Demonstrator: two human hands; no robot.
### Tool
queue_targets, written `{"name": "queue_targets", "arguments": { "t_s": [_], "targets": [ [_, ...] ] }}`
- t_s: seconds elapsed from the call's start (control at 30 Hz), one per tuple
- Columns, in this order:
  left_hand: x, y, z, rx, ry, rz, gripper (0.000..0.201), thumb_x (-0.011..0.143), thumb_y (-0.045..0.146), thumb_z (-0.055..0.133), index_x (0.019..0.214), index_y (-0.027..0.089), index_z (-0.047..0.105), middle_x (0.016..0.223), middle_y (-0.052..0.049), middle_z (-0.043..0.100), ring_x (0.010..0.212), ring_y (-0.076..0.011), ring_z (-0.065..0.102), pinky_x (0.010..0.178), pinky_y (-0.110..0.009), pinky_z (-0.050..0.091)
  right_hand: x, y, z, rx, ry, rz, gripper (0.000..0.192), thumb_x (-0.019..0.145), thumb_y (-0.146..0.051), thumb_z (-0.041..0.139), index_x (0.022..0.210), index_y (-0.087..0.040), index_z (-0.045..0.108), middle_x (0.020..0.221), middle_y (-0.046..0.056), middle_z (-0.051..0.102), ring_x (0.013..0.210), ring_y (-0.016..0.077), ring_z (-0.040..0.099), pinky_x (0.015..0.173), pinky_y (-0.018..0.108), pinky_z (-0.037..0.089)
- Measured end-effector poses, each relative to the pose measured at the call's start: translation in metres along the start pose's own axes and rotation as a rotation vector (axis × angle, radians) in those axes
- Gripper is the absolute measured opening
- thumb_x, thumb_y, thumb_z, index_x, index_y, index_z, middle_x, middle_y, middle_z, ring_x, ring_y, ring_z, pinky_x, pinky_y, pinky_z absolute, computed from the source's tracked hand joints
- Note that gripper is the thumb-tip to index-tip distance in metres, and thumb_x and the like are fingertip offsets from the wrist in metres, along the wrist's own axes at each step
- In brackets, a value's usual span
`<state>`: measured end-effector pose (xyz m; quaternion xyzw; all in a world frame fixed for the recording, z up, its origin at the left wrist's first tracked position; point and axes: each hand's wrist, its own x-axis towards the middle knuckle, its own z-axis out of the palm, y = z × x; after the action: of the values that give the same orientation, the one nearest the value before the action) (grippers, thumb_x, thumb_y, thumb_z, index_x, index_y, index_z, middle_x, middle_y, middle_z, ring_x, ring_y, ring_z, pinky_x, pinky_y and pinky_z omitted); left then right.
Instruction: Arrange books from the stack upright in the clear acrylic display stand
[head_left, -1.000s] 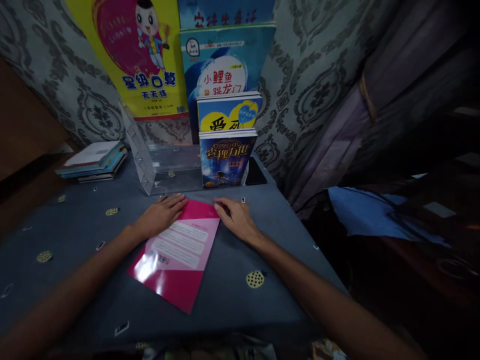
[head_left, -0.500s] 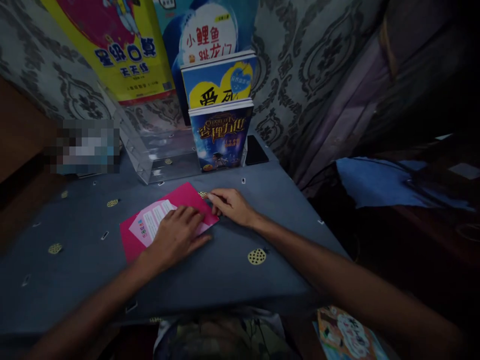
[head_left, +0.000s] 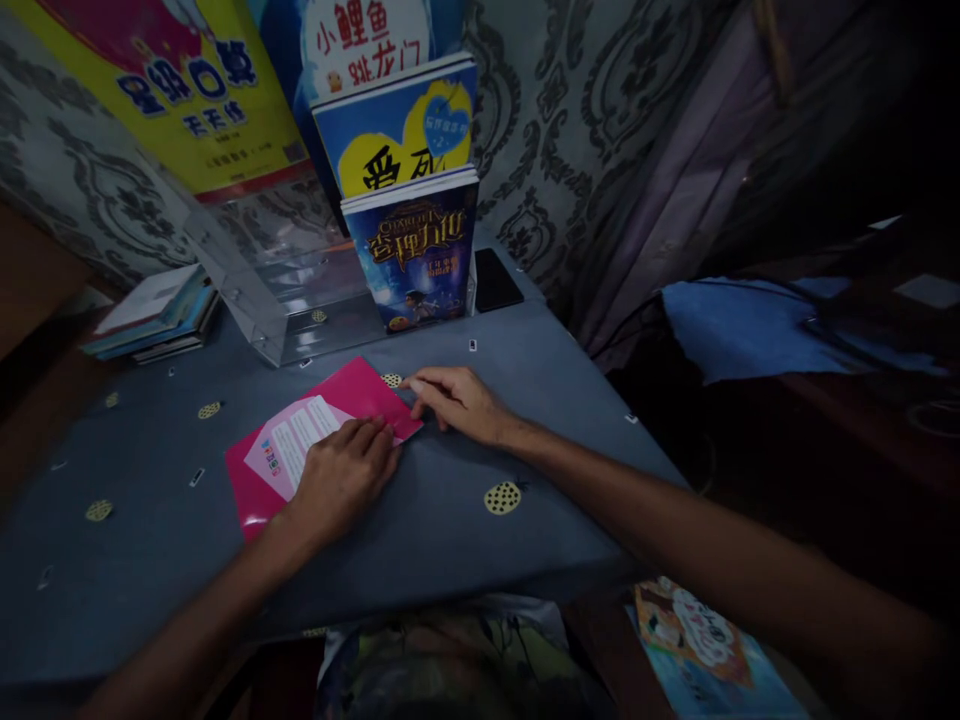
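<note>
A bright pink book (head_left: 247,478) with a pale pink panel and white text blocks lies flat and askew on the table. My left hand (head_left: 349,468) rests over its near edge, fingers bent together on the cover and thumb drawn in by the edge. At the book's right corner is my right hand (head_left: 459,405), its fingers curled and its thumb and index finger close together. The fingertips there touch the corner, though their exact hold is partly hidden.
Behind the pink book, a clear acrylic stand (head_left: 262,325) holds several upright books, a dark blue one (head_left: 416,255) in front. A black flat object (head_left: 496,280) lies beside it. Stacked books (head_left: 161,315) sit at the left. The patterned tablecloth (head_left: 525,380) ends at the right.
My left thumb has drawn in toward the fingers at the book's near edge. My right hand stays at the corner. The view has shifted slightly, bringing the stacked books into clear sight.
</note>
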<state>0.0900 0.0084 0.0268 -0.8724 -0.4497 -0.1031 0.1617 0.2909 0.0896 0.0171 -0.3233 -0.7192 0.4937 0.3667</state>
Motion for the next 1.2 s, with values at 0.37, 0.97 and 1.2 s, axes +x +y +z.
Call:
{"name": "queue_targets", "arguments": {
  "t_s": [0.37, 0.97, 1.2],
  "targets": [
    [0.005, -0.001, -0.007, -0.027, 0.055, 0.015, 0.026, 0.1, 0.02, 0.049, 0.098, 0.015, 0.074, 0.096, -0.009, 0.077, 0.085, -0.0216, 0.072, 0.067, -0.03, 0.057, 0.001, 0.0, 0.0, 0.033, 0.01, -0.006, 0.037, 0.097, -0.043, 0.046, 0.092, -0.015, 0.068, 0.076, 0.003, 0.071, 0.05, 0.0079, 0.052, 0.043, 0.019, 0.039],
    [0.007, 0.002, -0.008, 0.029, 0.058, 0.039, 0.023, 0.099, 0.023, 0.051, 0.099, 0.012, 0.071, 0.099, -0.01, 0.078, 0.085, -0.0237, 0.073, 0.063, -0.032, 0.059, -0.003, -0.001, -0.003, -0.226, -0.041, -0.203, 0.037, 0.1, -0.032, 0.046, 0.069, -0.017, 0.06, 0.059, -0.003, 0.056, 0.054, 0.0091, 0.047, 0.058, 0.023, 0.035],
    [0.001, -0.006, -0.007, -0.059, -0.066, 0.004, 0.026, 0.101, 0.029, 0.049, 0.105, 0.016, 0.072, 0.11, -0.01, 0.076, 0.095, -0.0231, 0.071, 0.074, -0.034, 0.06, -0.008, 0.002, -0.001, -0.525, -0.095, -0.408, 0.024, 0.099, -0.024, 0.049, 0.089, -0.017, 0.07, 0.061, -0.001, 0.063, 0.054, 0.0106, 0.054, 0.06, 0.024, 0.038]
  ]
}}
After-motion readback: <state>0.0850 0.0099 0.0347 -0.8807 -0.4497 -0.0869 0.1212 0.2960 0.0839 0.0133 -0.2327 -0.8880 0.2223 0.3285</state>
